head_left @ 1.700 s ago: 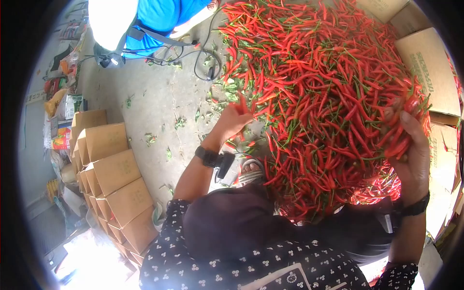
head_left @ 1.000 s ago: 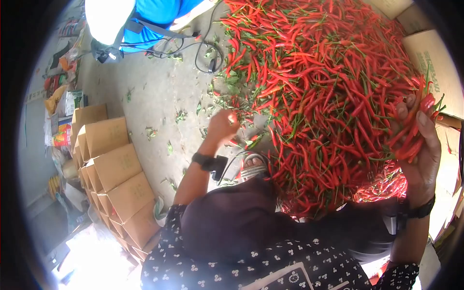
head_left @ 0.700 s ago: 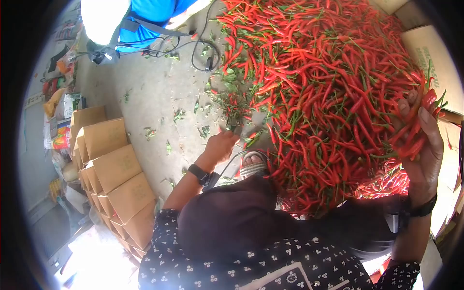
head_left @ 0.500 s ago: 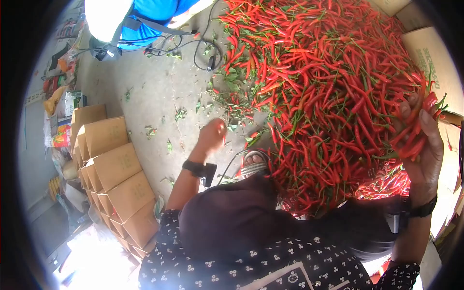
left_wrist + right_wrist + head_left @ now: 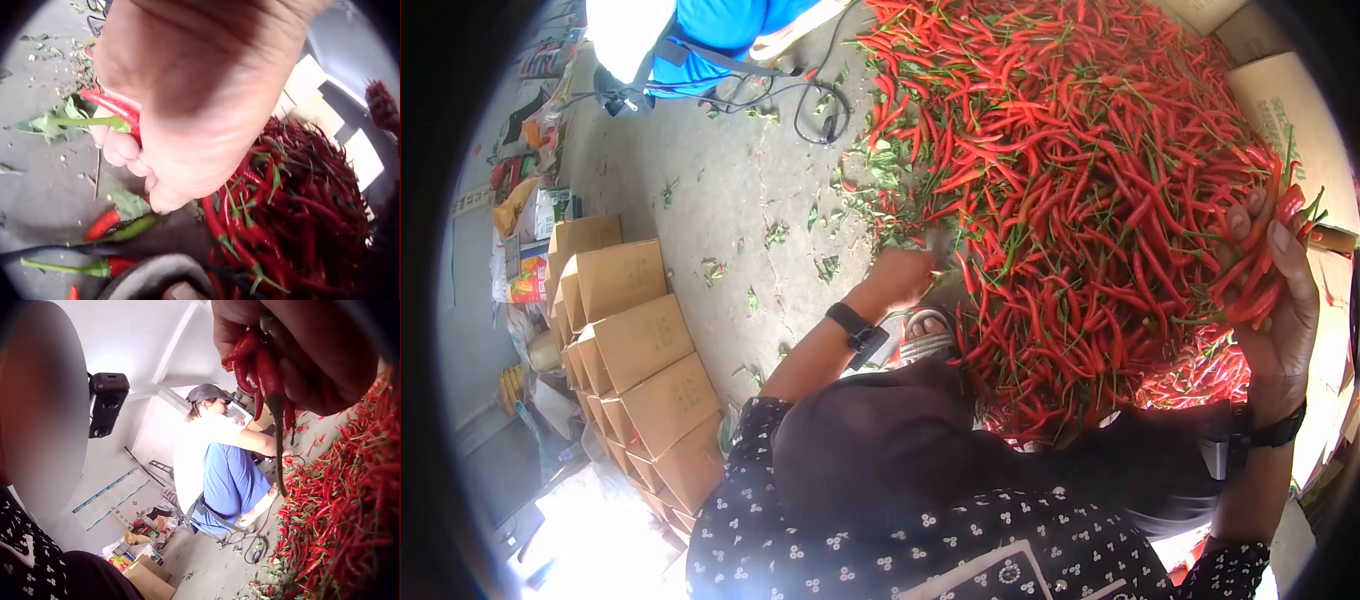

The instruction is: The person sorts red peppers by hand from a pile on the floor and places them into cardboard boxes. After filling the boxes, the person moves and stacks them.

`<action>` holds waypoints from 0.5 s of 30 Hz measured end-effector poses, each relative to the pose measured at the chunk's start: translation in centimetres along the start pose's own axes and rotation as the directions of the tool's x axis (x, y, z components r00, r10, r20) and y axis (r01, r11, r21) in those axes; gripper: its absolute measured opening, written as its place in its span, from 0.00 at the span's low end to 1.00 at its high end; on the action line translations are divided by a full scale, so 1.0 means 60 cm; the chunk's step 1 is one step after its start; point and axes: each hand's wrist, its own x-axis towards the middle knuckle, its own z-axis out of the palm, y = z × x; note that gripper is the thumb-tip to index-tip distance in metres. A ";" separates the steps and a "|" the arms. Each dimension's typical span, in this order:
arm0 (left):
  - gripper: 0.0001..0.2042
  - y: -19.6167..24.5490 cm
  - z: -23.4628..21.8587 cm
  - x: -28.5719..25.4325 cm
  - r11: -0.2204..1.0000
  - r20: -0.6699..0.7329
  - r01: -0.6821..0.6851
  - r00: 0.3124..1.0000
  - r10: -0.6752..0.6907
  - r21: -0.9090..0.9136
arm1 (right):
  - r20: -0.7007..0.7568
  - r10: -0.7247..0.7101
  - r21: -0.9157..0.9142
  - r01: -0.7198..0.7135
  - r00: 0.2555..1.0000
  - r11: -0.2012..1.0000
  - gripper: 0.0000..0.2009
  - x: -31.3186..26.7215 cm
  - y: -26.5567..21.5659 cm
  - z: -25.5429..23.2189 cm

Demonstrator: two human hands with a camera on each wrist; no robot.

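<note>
My left hand (image 5: 900,277) is low over the floor, between the pile's left edge and a sandalled foot (image 5: 925,345). In the left wrist view its fingers curl round a red chili pepper (image 5: 128,112) whose green stem sticks out to the left. Loose chilies and a leaf lie on the floor below that hand. My right hand (image 5: 1280,325) grips a bunch of red chilies (image 5: 1258,285) above the right side of the big chili pile (image 5: 1080,200). Stems and tips poke out between its thumb and fingers, and the right wrist view shows the bunch from close up.
Cardboard boxes (image 5: 655,370) are stacked at the left, and another carton (image 5: 1290,130) borders the pile at the right. A second person (image 5: 219,456) squats beyond the pile. A black cable (image 5: 800,110) and leaf scraps (image 5: 880,170) lie on the concrete floor (image 5: 720,200).
My left hand, which held chilies near the pile's edge, came back down and left, then moved right again. My right hand shifted slightly right with its bunch and then stayed still.
</note>
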 end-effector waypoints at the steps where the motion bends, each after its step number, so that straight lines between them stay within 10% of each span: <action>1: 0.10 0.009 0.004 0.000 0.999 0.020 0.030 0.999 -0.031 0.037 | -0.001 -0.001 0.000 0.001 1.000 1.000 0.18 -0.001 0.001 0.002; 4: 0.09 0.012 -0.002 0.007 0.993 0.029 0.067 0.997 -0.070 0.092 | -0.033 -0.027 -0.021 0.027 0.999 0.999 0.18 -0.005 0.002 0.008; 6: 0.08 -0.027 -0.013 0.010 0.999 -0.211 -0.039 0.977 0.031 -0.035 | -0.002 -0.023 -0.042 0.023 1.000 0.999 0.18 -0.005 0.000 0.004; 7: 0.07 -0.062 -0.047 0.018 0.825 -0.194 0.138 0.939 -0.285 -0.547 | -0.004 -0.024 -0.043 0.024 1.000 0.999 0.18 -0.006 0.000 0.004; 8: 0.07 -0.087 -0.075 0.012 0.377 -0.009 0.230 0.844 -0.536 -0.897 | -0.025 -0.034 -0.038 0.033 0.999 0.999 0.19 -0.010 0.001 0.006; 11: 0.06 -0.095 -0.108 -0.022 0.249 0.079 0.198 0.904 -0.420 -0.948 | -0.074 -0.052 -0.036 0.049 0.996 0.998 0.19 -0.012 0.001 0.016; 12: 0.06 -0.080 -0.108 -0.029 0.251 0.079 0.199 0.904 -0.420 -0.947 | -0.096 -0.052 -0.041 0.048 0.994 0.998 0.19 -0.013 0.001 0.015; 14: 0.06 -0.031 -0.091 -0.043 0.844 -0.047 -0.020 0.999 -0.007 -0.536 | -0.067 -0.043 -0.038 0.040 0.997 0.998 0.19 -0.014 -0.002 0.012; 15: 0.06 -0.022 -0.070 -0.039 0.931 0.040 -0.021 0.998 0.039 -0.364 | -0.042 -0.038 -0.034 0.037 0.998 0.999 0.19 -0.013 -0.003 0.010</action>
